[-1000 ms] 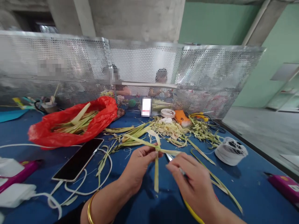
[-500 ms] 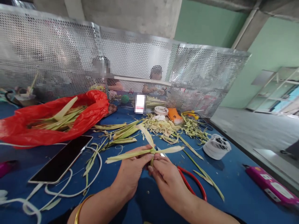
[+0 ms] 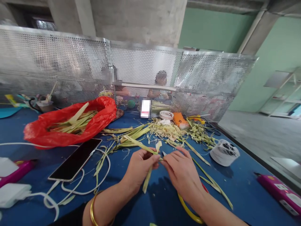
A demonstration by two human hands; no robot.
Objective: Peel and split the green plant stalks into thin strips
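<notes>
The left hand (image 3: 138, 168) is pinching the leaf strips (image 3: 138, 143); the right hand (image 3: 183, 172) is now gripping their other side, also holding scissors (image 3: 185, 208).

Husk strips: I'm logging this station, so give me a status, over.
Left hand pinching husk strips. Right hand closed at their crossing, scissors tip poking out beside it. Red bag well off to the left.

A dark-screened phone (image 3: 75, 160) lies at the left of the blue bench (image 3: 237, 185), a white cable (image 3: 108, 172) at its near end. A magenta tool (image 3: 279, 189) rests at near right. Across the far side stands a perforated metal screen (image 3: 207, 73).
</notes>
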